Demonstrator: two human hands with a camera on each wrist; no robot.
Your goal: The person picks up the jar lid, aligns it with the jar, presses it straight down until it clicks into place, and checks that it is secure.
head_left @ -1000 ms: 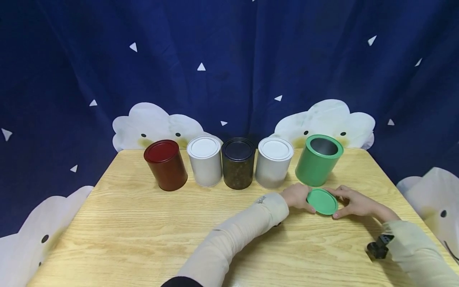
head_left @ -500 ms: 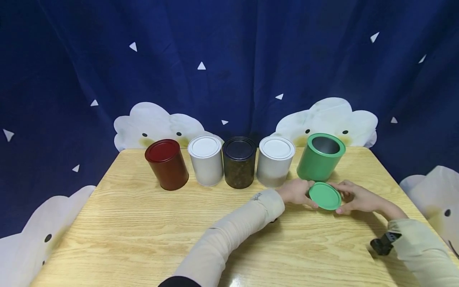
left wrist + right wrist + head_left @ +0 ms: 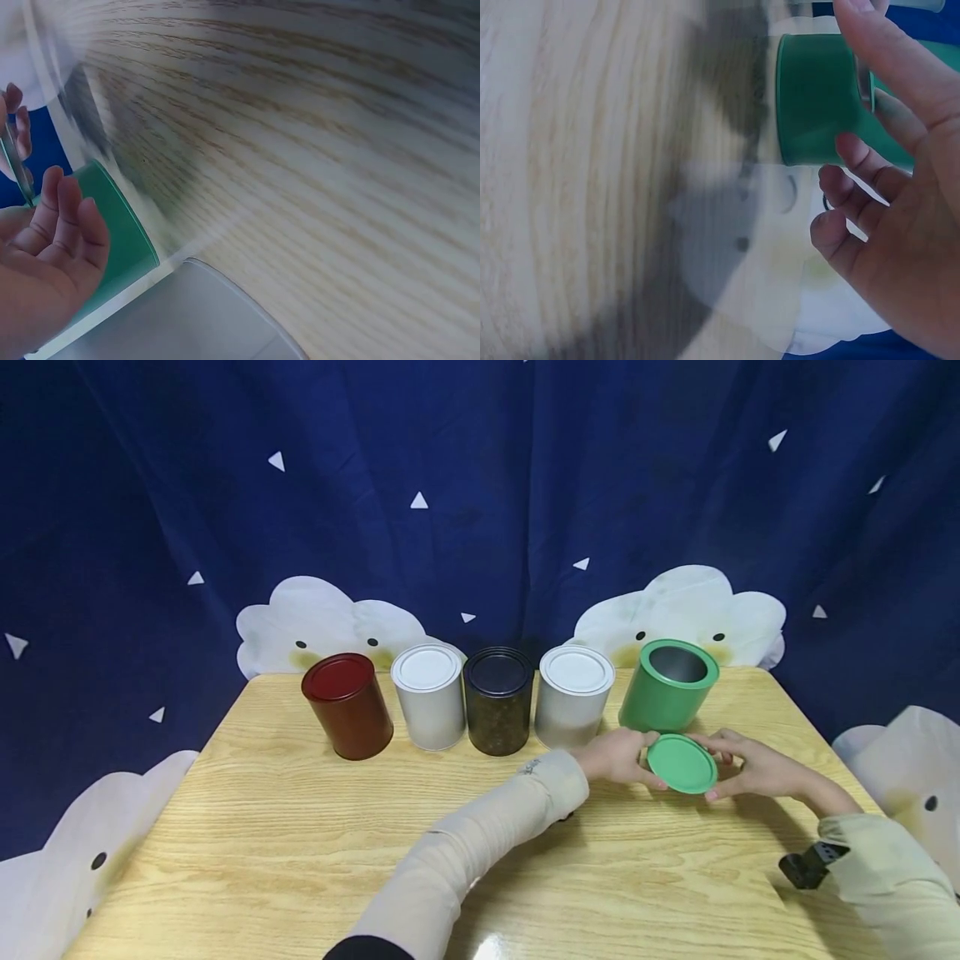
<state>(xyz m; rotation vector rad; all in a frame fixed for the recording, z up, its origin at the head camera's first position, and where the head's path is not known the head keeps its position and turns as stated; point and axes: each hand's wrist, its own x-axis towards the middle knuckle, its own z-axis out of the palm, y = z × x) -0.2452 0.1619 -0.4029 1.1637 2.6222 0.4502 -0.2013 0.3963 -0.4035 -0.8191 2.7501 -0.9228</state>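
Note:
A round green lid (image 3: 682, 764) is held between both hands in the head view, in front of an uncovered green can (image 3: 660, 702) whose grey inside shows. My left hand (image 3: 618, 757) pinches the lid's left edge, thumb at the front. On the opposite edge, my right hand (image 3: 757, 768) grips it between thumb and forefinger. The left wrist view shows the lid edge-on beside the left hand (image 3: 56, 255), its other fingers loosely bent. In the right wrist view the green can (image 3: 817, 105) stands behind the right hand (image 3: 900, 180), and the lid's rim (image 3: 864, 82) shows partly.
Left of the green can stand a lidded white can (image 3: 573, 702), a black can (image 3: 499, 706), another white can (image 3: 430, 702) and a dark red can (image 3: 349, 706). They line the back of the wooden table (image 3: 300, 843). A blue curtain (image 3: 480, 485) hangs behind.
Both hands have raised the green lid and brought it slightly back toward the green can and to the right. The cans stay where they were.

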